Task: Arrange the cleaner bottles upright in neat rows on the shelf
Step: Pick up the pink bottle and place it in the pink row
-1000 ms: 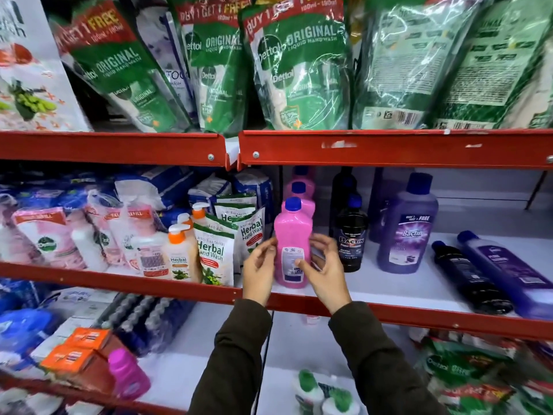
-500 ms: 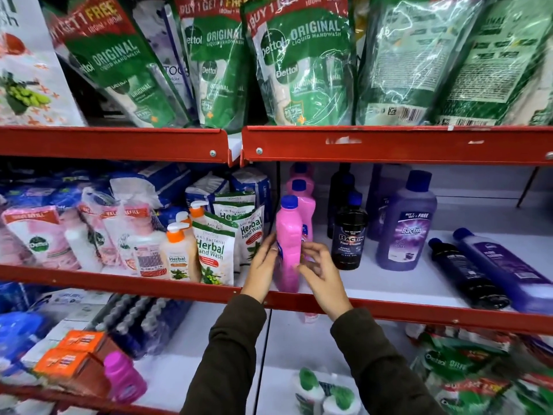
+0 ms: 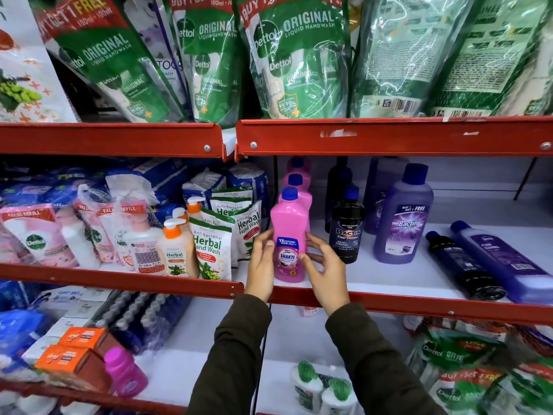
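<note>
Two hands reach in over the red front edge of the shelf [image 3: 389, 304]. The left hand [image 3: 261, 265] lies flat against the left side of the front pink bottle [image 3: 288, 235], fingers close together. The right hand [image 3: 324, 272] is spread, with its fingertips touching the bottle's right side low down. It looks like a light steadying touch, not a tight grip.

That pink bottle stands upright near the front edge, at the left end of the shelf, label facing out. Behind it two more pink bottles [image 3: 297, 187] stand in a line going back, so I count three pink ones. That row looks done.

To the right, a black bottle [image 3: 347, 232] stands up with at least one more dark one behind it; the ones at the back are too dark to count. Next comes a big purple bottle [image 3: 402, 217] standing up, with another purple one behind.

Still left to do: near the right end, a black bottle lying down [image 3: 465, 265] and a purple bottle lying down [image 3: 502, 262], side by side. Both need standing up.
</note>
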Available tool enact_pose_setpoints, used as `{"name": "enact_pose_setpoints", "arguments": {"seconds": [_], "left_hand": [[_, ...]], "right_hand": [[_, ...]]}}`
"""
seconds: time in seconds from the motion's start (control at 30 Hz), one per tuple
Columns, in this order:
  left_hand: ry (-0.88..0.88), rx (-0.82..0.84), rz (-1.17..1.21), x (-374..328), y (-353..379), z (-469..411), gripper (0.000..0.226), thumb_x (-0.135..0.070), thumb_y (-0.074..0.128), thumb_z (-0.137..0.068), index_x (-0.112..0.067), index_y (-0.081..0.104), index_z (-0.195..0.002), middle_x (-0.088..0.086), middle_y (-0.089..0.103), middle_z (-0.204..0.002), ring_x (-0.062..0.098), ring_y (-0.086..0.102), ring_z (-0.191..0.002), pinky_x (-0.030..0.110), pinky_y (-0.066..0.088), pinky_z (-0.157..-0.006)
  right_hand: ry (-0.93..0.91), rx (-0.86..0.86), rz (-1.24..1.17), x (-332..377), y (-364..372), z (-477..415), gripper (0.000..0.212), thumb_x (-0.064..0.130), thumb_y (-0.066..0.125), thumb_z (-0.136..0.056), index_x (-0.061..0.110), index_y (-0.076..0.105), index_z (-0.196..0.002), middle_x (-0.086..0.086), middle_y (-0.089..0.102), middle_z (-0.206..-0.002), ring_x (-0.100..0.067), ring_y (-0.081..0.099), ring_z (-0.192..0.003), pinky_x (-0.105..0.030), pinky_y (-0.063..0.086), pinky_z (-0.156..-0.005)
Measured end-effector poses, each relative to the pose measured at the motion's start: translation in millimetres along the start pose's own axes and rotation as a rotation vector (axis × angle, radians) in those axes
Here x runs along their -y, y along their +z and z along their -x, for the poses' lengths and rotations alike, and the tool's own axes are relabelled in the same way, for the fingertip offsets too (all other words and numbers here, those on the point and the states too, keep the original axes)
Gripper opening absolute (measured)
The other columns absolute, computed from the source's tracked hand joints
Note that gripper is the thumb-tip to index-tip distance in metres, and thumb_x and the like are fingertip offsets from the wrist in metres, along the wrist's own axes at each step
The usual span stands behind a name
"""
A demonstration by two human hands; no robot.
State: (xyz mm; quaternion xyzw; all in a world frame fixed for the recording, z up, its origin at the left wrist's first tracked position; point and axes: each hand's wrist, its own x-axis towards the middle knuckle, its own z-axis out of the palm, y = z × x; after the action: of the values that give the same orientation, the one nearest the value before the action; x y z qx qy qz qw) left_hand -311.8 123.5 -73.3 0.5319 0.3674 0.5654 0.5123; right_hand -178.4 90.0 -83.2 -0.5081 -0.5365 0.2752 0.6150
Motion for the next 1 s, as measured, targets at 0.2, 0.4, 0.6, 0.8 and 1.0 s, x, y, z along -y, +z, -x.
{"name": "enact_pose_setpoints", "arguments": {"seconds": [0.2,0.4,0.6,0.8,1.0], "left_hand": [[-0.017,-0.009,0.006,-2,7,-1,0.026,-0.019,0.038,-0.105,-0.027,0.043,-0.130,0.006,0.059,-0.127,0.012,0.063,-0.107,0.019,0.055,-0.081],[-0.015,-0.030,-0.022,-2,10,2,0.026,-0.021,0.039,-0.105,-0.028,0.044,-0.130,0.010,0.058,-0.134,0.011,0.063,-0.109,0.021,0.056,-0.084],[0.102,-0.252,-0.143,-4,29,20,0.039,-0.027,0.044,-0.103,-0.023,0.044,-0.142,0.007,0.050,-0.146,0.022,0.053,-0.132,0.043,0.050,-0.107],[0.416,-0.594,-0.386,-8,107,42,0.029,-0.016,0.049,-0.094,-0.020,0.062,-0.120,0.005,0.053,-0.127,0.009,0.044,-0.120,0.034,0.037,-0.106],[0.431,-0.217,-0.555,5,222,53,0.025,-0.018,0.052,-0.093,-0.022,0.063,-0.115,-0.007,0.050,-0.116,0.007,0.041,-0.107,0.019,0.029,-0.096]], "right_hand": [[-0.003,-0.058,0.014,-1,9,3,0.045,0.013,0.062,-0.094,0.023,0.053,-0.137,-0.003,0.058,-0.132,0.013,0.061,-0.102,-0.005,0.052,-0.077],[-0.009,-0.049,0.039,-2,5,2,0.046,0.014,0.061,-0.095,0.025,0.051,-0.139,-0.002,0.058,-0.132,0.008,0.060,-0.100,-0.006,0.052,-0.079],[0.013,-0.020,0.009,3,-27,7,0.042,0.029,0.054,-0.098,0.033,0.045,-0.139,0.005,0.050,-0.141,-0.006,0.051,-0.123,-0.006,0.044,-0.089],[-0.057,-0.179,0.142,9,-114,8,0.032,0.025,0.055,-0.097,0.028,0.055,-0.129,0.002,0.056,-0.129,-0.016,0.059,-0.114,-0.034,0.050,-0.098],[-0.028,-0.348,0.450,11,-235,-6,0.031,0.019,0.059,-0.092,0.016,0.061,-0.123,-0.011,0.063,-0.120,-0.028,0.059,-0.113,-0.042,0.048,-0.100]]}}
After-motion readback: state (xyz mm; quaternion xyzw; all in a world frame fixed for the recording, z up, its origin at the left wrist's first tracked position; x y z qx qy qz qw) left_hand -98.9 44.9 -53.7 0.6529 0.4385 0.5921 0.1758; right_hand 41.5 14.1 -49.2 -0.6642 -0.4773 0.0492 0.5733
